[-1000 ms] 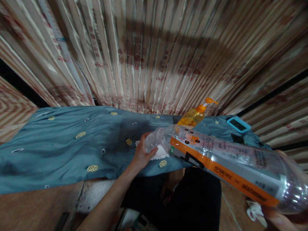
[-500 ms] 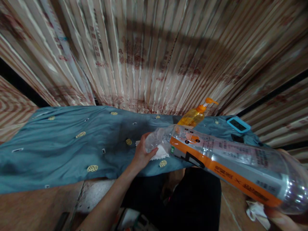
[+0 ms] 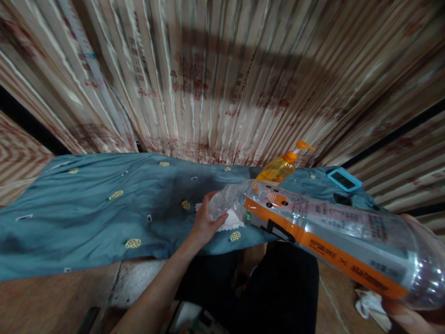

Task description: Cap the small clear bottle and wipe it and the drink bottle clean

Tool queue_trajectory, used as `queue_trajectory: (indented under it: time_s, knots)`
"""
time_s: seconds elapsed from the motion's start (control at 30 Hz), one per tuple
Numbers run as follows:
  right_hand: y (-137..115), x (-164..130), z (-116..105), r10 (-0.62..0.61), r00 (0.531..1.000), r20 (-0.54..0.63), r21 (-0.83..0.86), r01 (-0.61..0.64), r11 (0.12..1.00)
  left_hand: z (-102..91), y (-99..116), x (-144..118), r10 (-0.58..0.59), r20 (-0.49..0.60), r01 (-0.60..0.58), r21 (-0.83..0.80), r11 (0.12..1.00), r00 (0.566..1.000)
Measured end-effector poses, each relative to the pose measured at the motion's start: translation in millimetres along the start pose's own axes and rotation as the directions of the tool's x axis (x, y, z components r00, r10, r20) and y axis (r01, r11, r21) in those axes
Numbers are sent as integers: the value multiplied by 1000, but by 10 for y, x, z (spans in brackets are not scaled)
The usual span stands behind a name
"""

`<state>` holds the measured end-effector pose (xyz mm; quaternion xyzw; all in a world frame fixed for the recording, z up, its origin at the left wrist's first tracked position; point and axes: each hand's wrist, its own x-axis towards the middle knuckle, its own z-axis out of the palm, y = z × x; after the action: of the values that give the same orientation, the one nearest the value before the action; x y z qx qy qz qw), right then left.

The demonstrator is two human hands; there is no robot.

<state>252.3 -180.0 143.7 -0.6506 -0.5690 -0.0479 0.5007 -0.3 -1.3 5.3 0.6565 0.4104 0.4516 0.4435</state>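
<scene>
Plastic bottle (image 3: 323, 232) held tilted over the cloth-covered tabletop (image 3: 86, 218). Left hand (image 3: 205, 222) closes around its neck, over a white napkin (image 3: 232, 223); right hand (image 3: 406, 317), mostly out of frame, apparently grips its base. Nothing is seen pouring; pump bottle (image 3: 280, 169) untouched.

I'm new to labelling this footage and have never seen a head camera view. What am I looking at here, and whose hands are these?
There is no machine: a person wears a camera on the head, looking forward and down, so both arms are their own. The left hand grips the neck end of a large clear plastic bottle with an orange label, lying nearly level. The right hand, barely in view at the lower right corner, supports its base. Under the bottle's mouth lies a white cloth on a blue-green tablecloth. Behind stand an orange pump bottle and a small turquoise-framed device, before a pleated curtain.
</scene>
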Motion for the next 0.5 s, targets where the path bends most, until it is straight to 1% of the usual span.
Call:
queue_trajectory:
  time_s: [0.03,0.1,0.13,0.17,0.23,0.27,0.3,0.37,0.4,0.5]
  knots:
    - [-7,-4,-12,-8,1000,13,0,8,1000,0,1,-1,2,0,-2,-2,1000,1000]
    - [10,-12,-27,-92,995,-21,25,93,995,2,-4,-1,8,-7,-8,-5,1000,1000]
    - [27,-17,-30,-113,993,-25,28,113,993,4,-9,0,10,-11,-10,-6,1000,1000]
    - [44,-24,-30,-105,994,-16,27,105,994,6,-15,0,10,-16,-10,-6,1000,1000]
    - [71,-41,-15,-37,999,11,29,37,999,8,-24,1,5,-20,-5,-3,1000,1000]
    - [81,-48,-1,-22,1000,-7,45,22,999,8,-25,2,1,-17,-1,-3,1000,1000]
    - [89,-52,15,-31,999,-43,65,33,997,8,-24,2,-2,-14,2,-3,1000,1000]
    - [106,-50,52,-79,987,-142,87,92,992,5,-17,2,-2,-12,2,-5,1000,1000]
    - [115,-45,67,-100,980,-172,85,115,990,4,-13,1,-1,-13,1,-7,1000,1000]
    - [142,-25,95,-90,981,-171,74,103,992,0,-1,-1,-2,-14,2,-12,1000,1000]
